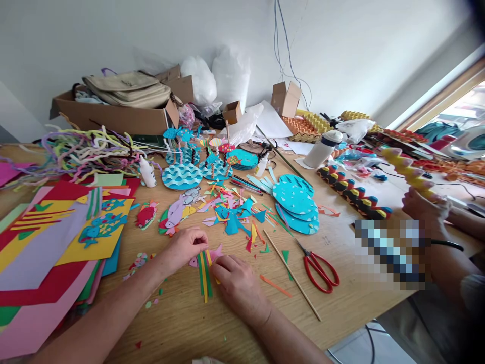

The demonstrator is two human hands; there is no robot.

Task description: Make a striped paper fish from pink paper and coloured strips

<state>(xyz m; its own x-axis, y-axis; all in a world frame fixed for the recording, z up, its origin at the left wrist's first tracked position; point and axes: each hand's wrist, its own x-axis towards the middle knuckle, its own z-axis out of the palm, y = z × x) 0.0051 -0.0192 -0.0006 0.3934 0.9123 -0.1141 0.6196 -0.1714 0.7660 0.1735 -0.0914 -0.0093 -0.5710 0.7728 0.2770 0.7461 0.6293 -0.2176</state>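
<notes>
My left hand [188,246] is closed, its thumb and forefinger pinched at the upper end of some green and yellow paper strips [205,280]. Close by on the right, my right hand [235,283] has its fingers curled down beside the strips, over a bit of yellow paper; what its fingertips hold is hidden. A pink paper fish [216,253] lies partly behind the hands. Above them is a heap of colourful paper scraps [231,210]. To the right are a thin wooden stick [291,275] and red-handled scissors [320,270].
Coloured paper sheets [45,298] cover the left side. Behind stand a white glue bottle [147,173], blue wavy discs [182,175] and blue paper ovals [295,197]. At the right, another person's hand [424,205] holds a wavy yellow strip near a white bottle [322,150].
</notes>
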